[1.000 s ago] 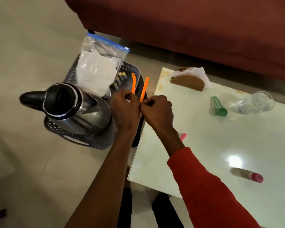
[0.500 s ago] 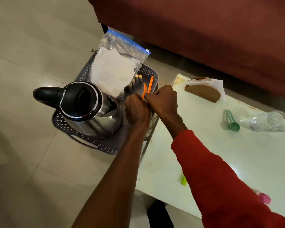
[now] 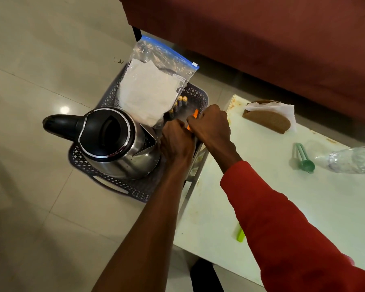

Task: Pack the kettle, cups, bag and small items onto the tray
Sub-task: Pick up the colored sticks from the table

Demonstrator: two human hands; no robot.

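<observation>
Grey tray [image 3: 105, 182] on tiled floor [image 3: 40, 81]

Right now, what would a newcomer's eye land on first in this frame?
First the steel electric kettle, standing at the near end of the grey perforated tray on the floor. Behind it a zip bag of white powder leans upright, batteries beside it. Then the left hand and right hand, meeting over the tray's right edge around orange sticks.

Orange sticks [image 3: 193, 118] are held by both hands, left hand [image 3: 176, 142] and right hand [image 3: 211, 128], over the tray [image 3: 139, 189], beside the kettle [image 3: 116, 144], bag [image 3: 154, 89] and batteries [image 3: 178, 105], at the worktop [image 3: 303, 197] edge.
</observation>
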